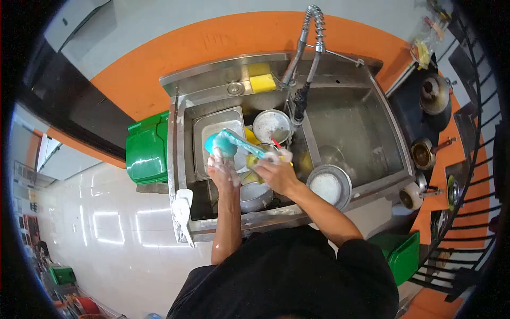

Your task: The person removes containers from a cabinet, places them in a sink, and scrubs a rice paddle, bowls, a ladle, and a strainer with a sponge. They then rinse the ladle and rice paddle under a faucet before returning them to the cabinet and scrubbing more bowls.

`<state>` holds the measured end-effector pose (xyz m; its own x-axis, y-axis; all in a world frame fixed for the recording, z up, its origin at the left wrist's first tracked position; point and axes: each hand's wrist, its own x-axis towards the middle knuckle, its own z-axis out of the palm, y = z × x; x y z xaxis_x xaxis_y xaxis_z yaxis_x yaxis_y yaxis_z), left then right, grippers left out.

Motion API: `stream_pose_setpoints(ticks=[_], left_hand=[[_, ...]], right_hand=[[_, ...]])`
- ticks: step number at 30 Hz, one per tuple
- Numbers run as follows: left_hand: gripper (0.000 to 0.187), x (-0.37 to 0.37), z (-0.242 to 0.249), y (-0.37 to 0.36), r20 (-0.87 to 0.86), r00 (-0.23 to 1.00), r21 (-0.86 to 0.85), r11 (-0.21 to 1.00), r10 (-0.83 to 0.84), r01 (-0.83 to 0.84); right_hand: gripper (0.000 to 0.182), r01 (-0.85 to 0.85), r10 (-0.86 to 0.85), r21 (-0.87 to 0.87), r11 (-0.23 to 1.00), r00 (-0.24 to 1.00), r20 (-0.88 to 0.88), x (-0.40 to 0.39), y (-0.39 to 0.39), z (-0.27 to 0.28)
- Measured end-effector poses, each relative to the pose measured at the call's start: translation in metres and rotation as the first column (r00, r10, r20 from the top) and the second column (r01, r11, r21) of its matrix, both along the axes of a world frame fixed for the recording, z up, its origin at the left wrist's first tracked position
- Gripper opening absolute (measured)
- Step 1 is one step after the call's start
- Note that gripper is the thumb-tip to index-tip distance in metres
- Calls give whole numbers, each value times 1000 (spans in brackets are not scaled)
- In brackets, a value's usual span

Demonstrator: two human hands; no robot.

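1. Turquoise ladle [243,142]: held over left basin [204,106], between both hands. Long axis runs far-left (bowl) to near-right (handle end).
2. Left hand [223,169]: soapy, grasping ladle at bowl; bowl sits just far of it. Nearer hand to bowl.
3. Right hand [275,173]: closed around handle end, yellowish pad [252,161] at fingers.
4. Brands, labels, writing: none readable.

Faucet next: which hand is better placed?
Probably the right hand. It's at the handle end of the turquoise ladle, nearer the spring-neck faucet. The left hand is farther off, at the ladle's bowl. Both look occupied, though.
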<state>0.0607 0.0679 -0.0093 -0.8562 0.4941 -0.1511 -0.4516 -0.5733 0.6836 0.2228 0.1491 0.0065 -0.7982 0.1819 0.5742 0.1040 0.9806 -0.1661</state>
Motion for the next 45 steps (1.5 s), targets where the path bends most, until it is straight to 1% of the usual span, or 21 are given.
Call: stream_pose_setpoints(ticks=[1, 4, 7, 11, 13, 15, 18, 21, 23, 25, 26, 29, 30, 31, 33, 35, 37, 41, 42, 43, 45], left_hand=[[26, -1, -4, 0, -54, 998, -7, 999, 33, -33], [23, 9, -21, 1, -173, 983, -127, 988, 64, -87], [21, 35, -39, 4, -419, 897, -344, 939, -141, -13], [25, 31, -22, 13, -222, 974, -229, 973, -44, -8], [23, 14, -16, 11, -283, 959, -145, 989, -17, -26], [22, 5, -17, 8, -438, 899, -272, 956, -18, -114], [23, 1, -22, 9, -364, 931, -236, 965, 21, -114], [23, -6, -40, 16, -233, 972, -209, 974, 39, -89], [23, -10, -49, 21, -143, 989, -176, 982, 47, -72], [24, -8, -54, 23, 185, 977, -198, 969, -110, 147], [27, -4, -56, 25, 249, 943, -80, 966, -221, 248], [28, 5, -71, 42, 377, 879, -190, 905, -292, 382], [29, 5, -93, 46, 378, 818, 1, 884, -433, 467], [29, 9, -114, 55, 384, 816, 2, 884, -432, 468], [30, 18, -142, 76, 377, 780, 123, 861, -500, 493], [33, 24, -152, 95, 467, 732, 124, 856, -496, 502], [34, 26, -156, 111, 441, 692, 40, 783, -571, 621], [43, 28, -127, 134, 297, 752, -307, 687, -588, 659], [72, 32, -125, 139, 239, 830, -368, 744, -504, 558], [72, 34, -120, 143, 248, 840, -371, 753, -483, 543], [101, 39, -114, 146, 215, 869, -579, 658, -446, 481]], right_hand=[[23, -19, 19, 8, 1000, 1000, 2, -1, 6, 1], [31, 6, -194, -517, 856, 931, -310, -7, 11, 4], [33, 34, -120, -327, 944, 962, -247, -27, 7, 26], [36, 137, -200, -328, 935, 965, -169, -37, 16, 1], [29, 81, -93, -337, 938, 995, -20, -16, 3, -8], [30, 96, -76, -380, 920, 995, 69, 10, -1, -18], [38, 162, -65, -449, 879, 973, 223, 46, 0, -12], [47, 404, -370, -419, 813, 915, 164, 90, 3, 18], [35, 480, -447, -411, 775, 876, 182, 128, 5, 16], [24, 637, -526, -148, 757, 728, 440, 160, 3, 13], [24, 628, -515, -143, 765, 729, 450, 165, 2, 18], [24, 622, -456, -78, 779, 648, 610, 168, 11, 28], [28, 538, -392, -265, 800, 803, 449, 160, 32, 23], [33, 413, -333, -426, 805, 909, 250, 150, 55, 22], [50, 385, -456, -703, 597, 885, 98, 102, 94, 34], [66, 101, -461, -856, 507, 871, -170, 56, 151, 14], [75, -161, -285, -955, 250, 930, -232, 17, 200, 8], [54, -25, -29, -983, 184, 999, -31, -28, 238, -13], [47, -35, 50, -987, 158, 998, -28, -34, 233, -5], [41, -42, 129, -990, 131, 991, -25, -41, 224, 1], [24, -137, 104, -976, 167, 987, -121, -54, 202, -7]])
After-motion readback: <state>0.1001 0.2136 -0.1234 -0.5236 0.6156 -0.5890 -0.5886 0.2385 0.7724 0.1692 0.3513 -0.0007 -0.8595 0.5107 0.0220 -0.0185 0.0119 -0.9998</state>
